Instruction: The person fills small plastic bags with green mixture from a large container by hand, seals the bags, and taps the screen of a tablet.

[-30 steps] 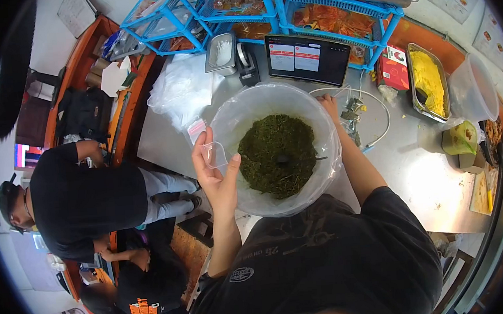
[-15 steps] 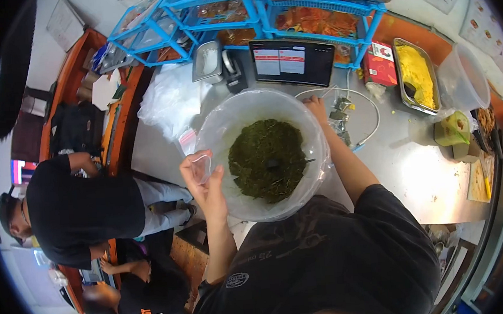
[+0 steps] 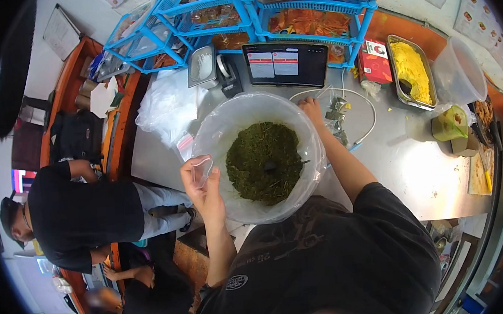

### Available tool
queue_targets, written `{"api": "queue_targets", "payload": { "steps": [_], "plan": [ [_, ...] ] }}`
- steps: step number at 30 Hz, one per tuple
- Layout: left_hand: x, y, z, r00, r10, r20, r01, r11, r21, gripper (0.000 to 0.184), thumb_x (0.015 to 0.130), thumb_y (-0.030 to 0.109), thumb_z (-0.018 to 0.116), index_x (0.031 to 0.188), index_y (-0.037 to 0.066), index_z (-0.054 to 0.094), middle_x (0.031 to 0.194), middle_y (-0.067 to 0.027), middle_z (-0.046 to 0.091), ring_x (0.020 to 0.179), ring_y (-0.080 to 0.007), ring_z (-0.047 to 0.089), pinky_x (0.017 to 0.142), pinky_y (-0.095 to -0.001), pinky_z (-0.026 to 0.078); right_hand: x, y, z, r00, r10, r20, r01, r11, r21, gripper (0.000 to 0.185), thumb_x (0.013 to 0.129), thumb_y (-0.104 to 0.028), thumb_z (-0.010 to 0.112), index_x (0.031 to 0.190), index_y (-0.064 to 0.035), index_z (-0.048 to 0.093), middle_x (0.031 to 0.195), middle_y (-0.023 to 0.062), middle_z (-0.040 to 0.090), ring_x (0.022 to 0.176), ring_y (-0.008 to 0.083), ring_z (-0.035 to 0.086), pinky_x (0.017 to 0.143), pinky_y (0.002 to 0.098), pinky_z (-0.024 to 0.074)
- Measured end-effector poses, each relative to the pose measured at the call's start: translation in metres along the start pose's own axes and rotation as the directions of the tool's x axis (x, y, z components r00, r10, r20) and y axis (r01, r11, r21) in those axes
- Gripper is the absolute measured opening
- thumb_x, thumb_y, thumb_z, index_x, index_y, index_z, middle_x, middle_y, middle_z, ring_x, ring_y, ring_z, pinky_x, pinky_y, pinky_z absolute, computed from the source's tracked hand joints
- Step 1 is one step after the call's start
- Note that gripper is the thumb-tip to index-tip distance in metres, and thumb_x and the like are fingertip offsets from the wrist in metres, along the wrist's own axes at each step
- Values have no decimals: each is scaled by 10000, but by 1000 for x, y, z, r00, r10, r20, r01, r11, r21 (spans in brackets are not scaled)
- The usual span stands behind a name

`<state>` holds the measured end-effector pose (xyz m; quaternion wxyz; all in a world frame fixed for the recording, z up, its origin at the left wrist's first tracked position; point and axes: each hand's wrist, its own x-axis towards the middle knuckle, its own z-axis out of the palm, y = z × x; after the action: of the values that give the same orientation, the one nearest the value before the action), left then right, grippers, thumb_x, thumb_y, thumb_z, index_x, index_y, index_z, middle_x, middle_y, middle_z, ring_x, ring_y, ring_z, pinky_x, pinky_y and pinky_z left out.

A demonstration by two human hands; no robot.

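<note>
A clear tub lined with plastic (image 3: 214,130) stands in front of my body, with dark green shredded leaves (image 3: 263,162) and a small dark object in them. Beside its left rim, my left hand (image 3: 204,186) holds a small clear plastic bag (image 3: 203,171) between thumb and fingers. My right hand (image 3: 310,109) is at the tub's far right side, near a white cable (image 3: 375,110) and small packets (image 3: 335,116); what its fingers hold, if anything, is too small to tell. A pink-striped bag pack (image 3: 185,144) lies just beyond my left hand.
Blue racks (image 3: 248,23), a tablet (image 3: 286,67), a metal container (image 3: 202,67) and a black device line the back. A yellow-filled tray (image 3: 412,73), red box (image 3: 374,61) and empty tub (image 3: 460,72) stand right. Two people (image 3: 86,209) (image 3: 156,292) are at the left.
The whole view has shifted, so the table items appear further left and slightly lower. My left hand still holds the small bag, and my right hand stays beyond the tub's right rim.
</note>
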<state>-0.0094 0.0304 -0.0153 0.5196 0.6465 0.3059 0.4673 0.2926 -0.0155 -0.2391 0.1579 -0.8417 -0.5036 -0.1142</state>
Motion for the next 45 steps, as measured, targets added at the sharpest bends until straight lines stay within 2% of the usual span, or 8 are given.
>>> {"api": "queue_targets", "payload": {
  "steps": [3, 6, 9, 33, 36, 39, 42, 45],
  "plan": [
    [-1, 4, 0, 998, -56, -1, 56, 998, 11, 273, 844, -23, 598, 1083, 40, 481, 1090, -90, 547, 1094, -170, 513, 943, -291, 374, 0, 2, 0, 1000, -14, -27, 15, 999, 51, 167, 743, -194, 563, 709, -109, 702, 838, 36, 651, 897, 239, 558, 804, 393, 400],
    [0, 4, 2, 1000, -26, -15, 27, 1000, 13, 252, 844, 46, 632, 1068, 55, 518, 1060, -83, 601, 1021, -141, 540, 889, -268, 388, 0, 1, -1, 998, -23, -52, 24, 999, 31, 172, 746, -198, 560, 709, -105, 700, 839, 37, 652, 897, 242, 558, 802, 393, 402],
    [0, 5, 0, 997, -72, 17, 72, 997, 10, 261, 851, -14, 598, 1079, 46, 486, 1070, -70, 557, 1073, -153, 521, 903, -269, 396, 1, 0, -3, 1000, -10, 10, 10, 1000, 5, 182, 752, -203, 551, 716, -104, 700, 845, 38, 654, 898, 242, 558, 807, 391, 400],
    [0, 4, 0, 997, -69, 25, 69, 998, -12, 258, 851, 7, 616, 1072, 44, 488, 1051, -68, 561, 1050, -154, 529, 916, -280, 388, 0, 1, 3, 1000, -20, -15, 21, 1000, 14, 193, 769, -210, 533, 698, -104, 679, 859, 53, 649, 897, 245, 553, 794, 380, 398],
    [0, 5, 1, 997, -72, 17, 72, 997, -19, 253, 850, 5, 615, 1068, 42, 490, 1045, -65, 559, 1049, -152, 528, 914, -280, 388, 7, 4, -9, 991, 7, 133, -9, 1000, 10, 185, 754, -195, 562, 836, -88, 689, 898, 77, 655, 901, 259, 550, 794, 391, 397],
    [0, 8, 1, 996, -85, 18, 86, 996, -16, 254, 849, 0, 614, 1067, 40, 491, 1045, -63, 556, 1047, -149, 527, 911, -278, 389, 28, 3, -28, 981, 14, -195, 7, 994, 106, 428, 738, -163, 603, 1156, -71, 608, 876, 107, 660, 906, 270, 553, 786, 397, 395],
    [0, 4, 0, 999, -48, 25, 48, 999, -17, 256, 848, 1, 615, 1069, 39, 491, 1048, -62, 553, 1042, -147, 527, 907, -274, 390, 56, -1, -60, 996, 68, -52, -62, 992, 107, 704, 734, -135, 627, 1392, -67, 385, 800, 114, 658, 870, 276, 574, 764, 393, 393],
    [0, 4, 0, 998, -57, 20, 57, 998, -11, 257, 848, 3, 618, 1069, 40, 491, 1049, -61, 551, 1039, -145, 526, 906, -271, 390, 81, 3, -66, 998, -6, -70, 12, 996, 85, 744, 757, -138, 621, 1431, -67, 314, 738, 113, 650, 787, 279, 595, 738, 388, 391]
  ]
}}
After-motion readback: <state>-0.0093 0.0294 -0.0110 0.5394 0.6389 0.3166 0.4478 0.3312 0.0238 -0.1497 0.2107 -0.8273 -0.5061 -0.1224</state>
